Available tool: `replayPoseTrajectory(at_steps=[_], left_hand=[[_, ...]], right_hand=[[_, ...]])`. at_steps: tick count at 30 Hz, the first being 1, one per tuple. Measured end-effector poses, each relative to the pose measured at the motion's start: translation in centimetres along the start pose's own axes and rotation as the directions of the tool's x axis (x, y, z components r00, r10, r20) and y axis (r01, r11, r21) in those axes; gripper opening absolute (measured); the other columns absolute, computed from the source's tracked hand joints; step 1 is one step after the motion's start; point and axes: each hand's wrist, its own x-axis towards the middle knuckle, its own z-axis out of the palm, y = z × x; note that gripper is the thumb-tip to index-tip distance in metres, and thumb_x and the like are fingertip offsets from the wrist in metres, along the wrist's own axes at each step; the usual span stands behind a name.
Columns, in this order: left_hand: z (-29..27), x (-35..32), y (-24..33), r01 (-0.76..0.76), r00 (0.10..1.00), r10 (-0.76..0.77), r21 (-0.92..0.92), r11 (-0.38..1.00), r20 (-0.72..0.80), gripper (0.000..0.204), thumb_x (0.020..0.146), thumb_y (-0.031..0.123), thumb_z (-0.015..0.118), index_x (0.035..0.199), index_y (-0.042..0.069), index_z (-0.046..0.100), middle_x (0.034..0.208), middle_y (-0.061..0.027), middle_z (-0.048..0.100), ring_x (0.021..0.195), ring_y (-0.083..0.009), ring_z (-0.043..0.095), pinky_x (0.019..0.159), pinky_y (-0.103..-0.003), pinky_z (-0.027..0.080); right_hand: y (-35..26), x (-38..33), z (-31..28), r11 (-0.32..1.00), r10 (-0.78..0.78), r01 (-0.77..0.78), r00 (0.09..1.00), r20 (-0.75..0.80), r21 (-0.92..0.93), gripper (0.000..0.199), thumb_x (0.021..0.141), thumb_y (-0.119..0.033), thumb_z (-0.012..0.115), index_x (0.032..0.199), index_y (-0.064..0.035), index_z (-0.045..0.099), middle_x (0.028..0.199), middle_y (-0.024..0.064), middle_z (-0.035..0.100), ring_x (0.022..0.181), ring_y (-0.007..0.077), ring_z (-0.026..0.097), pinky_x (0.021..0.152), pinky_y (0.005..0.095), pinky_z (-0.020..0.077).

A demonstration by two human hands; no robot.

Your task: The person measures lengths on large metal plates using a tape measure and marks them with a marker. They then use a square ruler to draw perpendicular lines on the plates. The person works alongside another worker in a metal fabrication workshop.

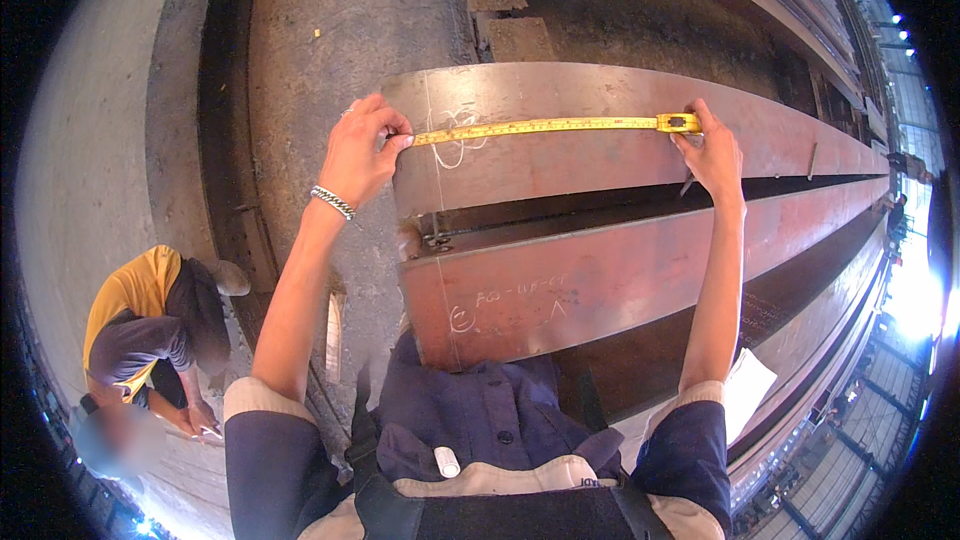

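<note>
From my remote seat, I see the yellow tape measure (540, 128) drawn out over the far steel face (580, 170), close to that face's left end. Its long axis runs left to right, rising slightly to the right and roughly along the steel's length; the blade's free end points left and the case (678, 123) sits at the right. My left hand (362, 150) pinches that free end between thumb and fingers, a chain bracelet (333, 202) on its wrist. My right hand (714, 155) grips the case from its right side. I cannot tell whether the blade touches the steel. Beneath its left part are white chalk marks (462, 153). Nearer me, across a dark gap, lies a reddish steel face (620, 265), also chalk-marked. Well apart at lower left, a co-worker (135, 310) in yellow and dark clothing crouches.
</note>
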Motion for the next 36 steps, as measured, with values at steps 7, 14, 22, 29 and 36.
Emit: replayPoseTrajectory(at_steps=[7,14,22,29,36], left_hand=[[0.0,0.7,0.0,-0.045,0.999,0.045,0.011,0.999,0.026,0.008,0.074,0.006,0.070,0.079,0.004,0.064,0.081,-0.0078,0.056,0.081,-0.0250,0.056,0.079,-0.038,0.046],[0.4,1.0,0.0,-0.014,0.999,0.013,0.011,1.000,0.051,0.009,0.074,0.007,0.071,0.078,0.004,0.064,0.081,-0.0071,0.056,0.078,-0.0235,0.057,0.076,-0.038,0.047],[-0.4,0.8,1.0,-0.021,1.000,0.022,-0.038,0.999,0.010,0.010,0.073,0.007,0.072,0.077,0.005,0.063,0.078,-0.0083,0.055,0.078,-0.0238,0.059,0.074,-0.036,0.047],[-0.5,0.9,2.7,0.045,0.998,-0.041,-0.092,0.995,0.041,0.011,0.071,0.005,0.072,0.077,0.004,0.063,0.076,-0.0071,0.054,0.071,-0.0225,0.058,0.067,-0.032,0.046],[-0.1,0.9,2.6,0.056,0.998,-0.053,-0.097,0.994,0.033,0.013,0.070,0.002,0.071,0.076,0.004,0.060,0.076,-0.0057,0.054,0.070,-0.0203,0.057,0.065,-0.031,0.045]], right_hand=[[0.2,0.0,-0.2,0.999,-0.036,0.036,0.999,0.001,-0.028,0.042,0.080,-0.030,0.071,0.115,-0.0171,0.052,0.102,0.0118,0.065,0.095,0.0368,0.063,0.074,0.0480,0.0507],[-0.2,0.0,1.2,0.999,0.039,-0.038,0.998,-0.039,0.012,0.063,0.082,-0.062,0.059,0.117,-0.0116,0.050,0.099,0.0184,0.060,0.087,0.0395,0.064,0.071,0.0481,0.0507],[0.6,0.1,0.4,0.974,0.155,-0.174,0.979,-0.133,-0.146,0.055,0.082,-0.056,0.062,0.111,-0.0099,0.053,0.090,0.0173,0.065,0.083,0.0372,0.066,0.069,0.0489,0.0518],[11.9,2.7,0.2,0.946,0.271,-0.293,0.950,-0.157,-0.139,0.057,0.082,-0.053,0.063,0.112,-0.0065,0.050,0.095,0.0199,0.064,0.086,0.0379,0.066,0.071,0.0494,0.0530],[21.7,4.9,-0.1,0.944,0.306,-0.322,0.935,-0.178,-0.068,0.055,0.083,-0.049,0.065,0.116,-0.0086,0.049,0.104,0.0210,0.062,0.093,0.0393,0.064,0.077,0.0501,0.0515]])
